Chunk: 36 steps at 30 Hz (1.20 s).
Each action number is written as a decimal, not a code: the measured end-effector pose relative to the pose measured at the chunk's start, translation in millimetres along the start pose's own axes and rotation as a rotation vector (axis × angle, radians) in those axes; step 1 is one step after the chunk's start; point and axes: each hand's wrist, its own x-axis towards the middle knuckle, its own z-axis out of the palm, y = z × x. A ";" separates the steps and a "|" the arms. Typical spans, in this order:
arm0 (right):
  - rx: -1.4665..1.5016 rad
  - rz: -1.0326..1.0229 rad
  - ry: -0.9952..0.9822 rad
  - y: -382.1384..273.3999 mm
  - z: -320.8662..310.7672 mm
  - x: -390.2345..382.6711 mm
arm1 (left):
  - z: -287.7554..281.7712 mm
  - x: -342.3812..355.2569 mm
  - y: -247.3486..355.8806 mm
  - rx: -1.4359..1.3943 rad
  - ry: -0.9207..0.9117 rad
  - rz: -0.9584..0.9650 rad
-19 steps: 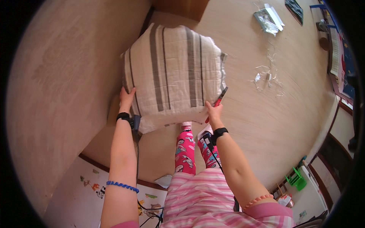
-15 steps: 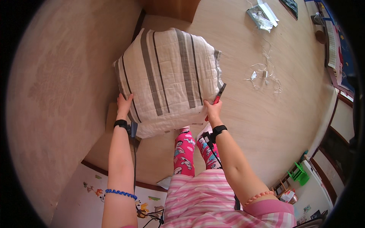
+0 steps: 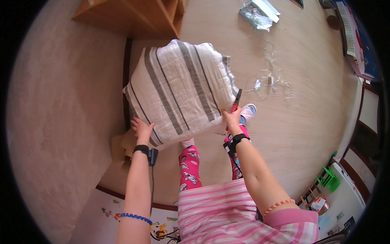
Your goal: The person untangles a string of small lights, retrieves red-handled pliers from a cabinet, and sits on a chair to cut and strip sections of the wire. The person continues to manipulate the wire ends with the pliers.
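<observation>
A bulky white cushion with grey and dark stripes is held out before me in both hands, and it looks soft and quilted. At its near left edge my left hand grips the fabric, thumb on top and the other fingers partly hidden. My right hand clasps its near right corner. A slim tool with a red handle and a black end juts up from that same hand; its exact kind I cannot make out. The cushion's underside is hidden.
A wooden cabinet stands at the far left against the wall. A cardboard box sits beside the cushion's near left. On the floor lie tangled white cables and an open box with plastic wrapping. A green stool is at right.
The cabinet shows larger and the floor items have shifted in view as I step forward, my right foot now out beside the cushion. The cushion has turned slightly; both hands keep hold.
</observation>
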 end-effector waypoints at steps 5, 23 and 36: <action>0.070 0.078 -0.102 -6.6 -21.3 -0.1 | 23.7 -93.8 164.0 0.109 0.167 0.697; 0.323 0.786 -0.196 170.2 -452.9 81.6 | 23.1 -126.2 385.0 0.382 -0.263 0.547; 1.241 0.709 -0.129 -24.2 -428.5 135.7 | -11.8 -145.3 754.9 0.384 -0.411 1.107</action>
